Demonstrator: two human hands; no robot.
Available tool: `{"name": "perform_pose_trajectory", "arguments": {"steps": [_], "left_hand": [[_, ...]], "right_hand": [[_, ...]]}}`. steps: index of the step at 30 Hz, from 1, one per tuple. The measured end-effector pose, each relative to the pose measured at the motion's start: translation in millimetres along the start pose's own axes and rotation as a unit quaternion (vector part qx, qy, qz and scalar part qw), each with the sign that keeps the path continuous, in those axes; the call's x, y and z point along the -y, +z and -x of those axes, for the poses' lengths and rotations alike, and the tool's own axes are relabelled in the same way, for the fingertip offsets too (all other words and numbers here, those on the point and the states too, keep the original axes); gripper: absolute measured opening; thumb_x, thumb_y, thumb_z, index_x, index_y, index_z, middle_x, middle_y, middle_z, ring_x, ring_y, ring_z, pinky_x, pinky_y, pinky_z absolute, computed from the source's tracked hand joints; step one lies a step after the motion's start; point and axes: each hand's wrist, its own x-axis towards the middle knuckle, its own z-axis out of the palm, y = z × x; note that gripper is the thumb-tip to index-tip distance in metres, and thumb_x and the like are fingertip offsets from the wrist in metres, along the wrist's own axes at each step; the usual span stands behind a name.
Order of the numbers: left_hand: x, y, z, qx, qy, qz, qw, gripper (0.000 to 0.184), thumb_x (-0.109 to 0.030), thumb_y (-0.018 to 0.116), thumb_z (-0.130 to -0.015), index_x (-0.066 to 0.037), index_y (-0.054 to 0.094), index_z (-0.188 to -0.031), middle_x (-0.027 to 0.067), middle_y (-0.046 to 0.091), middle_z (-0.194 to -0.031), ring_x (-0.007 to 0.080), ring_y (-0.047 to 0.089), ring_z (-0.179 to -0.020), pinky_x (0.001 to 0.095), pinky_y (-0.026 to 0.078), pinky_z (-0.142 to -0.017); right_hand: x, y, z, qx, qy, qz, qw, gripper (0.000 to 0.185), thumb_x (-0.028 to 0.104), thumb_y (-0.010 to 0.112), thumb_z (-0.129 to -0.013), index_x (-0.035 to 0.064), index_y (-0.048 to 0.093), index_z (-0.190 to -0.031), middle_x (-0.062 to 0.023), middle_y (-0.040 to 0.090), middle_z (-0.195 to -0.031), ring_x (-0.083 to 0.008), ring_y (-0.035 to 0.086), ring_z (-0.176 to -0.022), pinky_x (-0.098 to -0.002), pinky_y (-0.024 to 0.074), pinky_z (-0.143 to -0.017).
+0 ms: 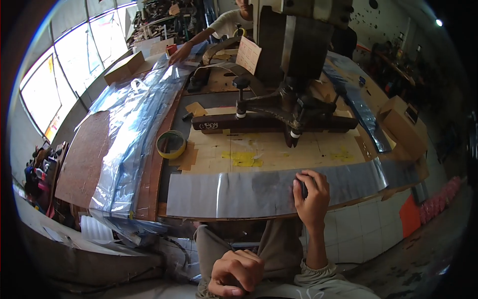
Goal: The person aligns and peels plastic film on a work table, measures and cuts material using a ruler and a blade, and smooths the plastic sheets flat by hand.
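Plastic strip (259, 193) — clear, greyish, laid flat along the near edge of the desk (149, 192), running from left of centre towards the right corner. Bright glare lines cross it near its left part and again near the right.

Right hand (312, 197): over the strip, right of its middle. Fingers bent, partly closed; a small dark object (303, 188) is held between thumb and fingers, close against the strip. Its exact kind cannot be told.

Left hand (236, 273): off the desk, above the lap, curled into a loose fist. Whether it has anything inside cannot be told.

Beyond the strip: pale board (204, 159) with yellow tape patches (242, 158). Over the board, a dark metal bar (269, 124) with white markings at its left end, below a large metal machine (286, 102) with knobbed arms. A written card (248, 55) stands upright on the machine's left side.

Left side: tape roll (171, 144), yellow-edged, lying at the board's left edge. Farther left, a long heap of shiny clear-blue film (134, 134) and a cardboard box (124, 67).

Right side: bluish film strip (356, 104) running away from the viewer, with an open carton (404, 124) beside it.

Far side: another person (231, 24) — one arm stretched over the far end of the film heap.
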Motion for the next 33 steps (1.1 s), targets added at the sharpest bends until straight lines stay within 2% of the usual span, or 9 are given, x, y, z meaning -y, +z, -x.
{"name": "perform_pose_trajectory", "arguments": {"steps": [12, 15, 17, 20, 25, 27, 30, 31, 33], "left_hand": [[-40.2, -8.5, -6.3, 0.041, -0.054, -0.255, 0.965, 0.015, -0.01, 0.063, -0.089, 0.005, 0.06, -0.092, 0.015, 0.065, -0.078, 0.025, 0.06, -0.061, 0.0363, 0.048, -0.053], [-109.1, -18.1, -33.3, 0.173, -0.183, -0.567, 0.784, 0.03, -0.022, 0.075, -0.083, 0.0, 0.063, -0.099, 0.009, 0.068, -0.08, 0.0185, 0.064, -0.061, 0.0319, 0.051, -0.051], [-146.7, -19.6, -62.7, 0.19, -0.288, -0.705, 0.62, 0.037, -0.032, 0.078, -0.078, -0.009, 0.065, -0.105, 0.0049, 0.064, -0.083, 0.0194, 0.067, -0.069, 0.0332, 0.053, -0.055], [-194.8, -75.9, -106.1, 0.125, -0.405, -0.76, 0.493, 0.044, -0.025, 0.074, -0.083, -0.008, 0.059, -0.121, 0.0093, 0.07, -0.089, 0.0247, 0.069, -0.075, 0.0345, 0.055, -0.068], [-229.5, -291.1, -152.4, 0.013, -0.315, -0.911, 0.265, 0.033, -0.03, 0.055, -0.096, -0.003, 0.065, -0.111, 0.0217, 0.07, -0.096, 0.0376, 0.068, -0.088, 0.0464, 0.053, -0.078], [-250.0, -403.8, -137.4, -0.017, -0.411, -0.899, 0.149, 0.033, -0.025, 0.056, -0.088, 0.0, 0.067, -0.106, 0.0252, 0.067, -0.105, 0.0404, 0.065, -0.099, 0.0473, 0.052, -0.084], [-297.8, -602.4, -60.6, -0.074, -0.31, -0.911, 0.261, 0.038, -0.026, 0.057, -0.086, 0.003, 0.064, -0.11, 0.0314, 0.064, -0.108, 0.044, 0.062, -0.104, 0.0493, 0.049, -0.089], [-282.6, -575.1, -71.8, -0.137, -0.444, -0.861, 0.206, 0.04, -0.028, 0.057, -0.088, 0.004, 0.061, -0.112, 0.0329, 0.063, -0.111, 0.0445, 0.061, -0.106, 0.0493, 0.048, -0.092], [-254.3, -516.7, -72.7, -0.166, -0.373, -0.894, 0.187, 0.035, -0.026, 0.056, -0.09, -0.003, 0.059, -0.116, 0.0255, 0.062, -0.114, 0.041, 0.06, -0.109, 0.0506, 0.048, -0.09]], "right_hand": [[-2.4, -0.5, 1.0, 0.005, -0.009, -0.006, 1.0, 0.012, 0.011, 0.069, -0.082, 0.0053, 0.067, -0.093, -0.0062, 0.064, -0.102, -0.0262, 0.061, -0.095, -0.0391, 0.0466, -0.082], [-2.9, -1.8, 1.6, 0.008, -0.015, -0.007, 1.0, 0.012, 0.011, 0.069, -0.082, 0.0052, 0.067, -0.092, -0.0063, 0.064, -0.102, -0.0264, 0.061, -0.095, -0.0393, 0.0466, -0.082], [-2.0, -1.1, 1.7, 0.008, -0.016, -0.008, 1.0, 0.011, 0.01, 0.068, -0.082, 0.005, 0.067, -0.092, -0.0064, 0.065, -0.102, -0.0268, 0.061, -0.094, -0.0395, 0.0466, -0.082], [-1.8, -1.5, 1.5, 0.01, -0.018, -0.005, 1.0, 0.011, 0.009, 0.068, -0.082, 0.0046, 0.067, -0.092, -0.0067, 0.065, -0.101, -0.0273, 0.061, -0.094, -0.0399, 0.0466, -0.081], [2.0, 2.8, 1.2, -0.002, -0.002, -0.019, 1.0, 0.01, 0.009, 0.068, -0.081, 0.0043, 0.067, -0.09, -0.0077, 0.065, -0.099, -0.028, 0.061, -0.093, -0.0403, 0.0463, -0.081], [3.4, -1.7, 0.4, -0.003, 0.012, -0.026, 1.0, 0.008, 0.008, 0.068, -0.081, 0.0049, 0.066, -0.088, -0.0077, 0.065, -0.099, -0.0284, 0.061, -0.092, -0.0404, 0.0461, -0.082], [3.2, -3.7, -1.6, -0.016, 0.012, -0.019, 1.0, 0.007, 0.01, 0.069, -0.079, 0.0074, 0.064, -0.082, -0.0066, 0.064, -0.097, -0.0277, 0.062, -0.091, -0.0402, 0.0462, -0.081], [2.0, -3.3, -1.5, -0.027, 0.006, -0.02, 0.999, 0.008, 0.011, 0.07, -0.078, 0.0076, 0.062, -0.079, -0.0064, 0.065, -0.096, -0.027, 0.062, -0.089, -0.0394, 0.0468, -0.079], [1.1, -4.9, -2.5, -0.031, 0.0, -0.022, 0.999, 0.01, 0.012, 0.07, -0.079, 0.007, 0.061, -0.079, -0.0067, 0.065, -0.094, -0.0258, 0.062, -0.089, -0.0388, 0.0475, -0.077]]}}
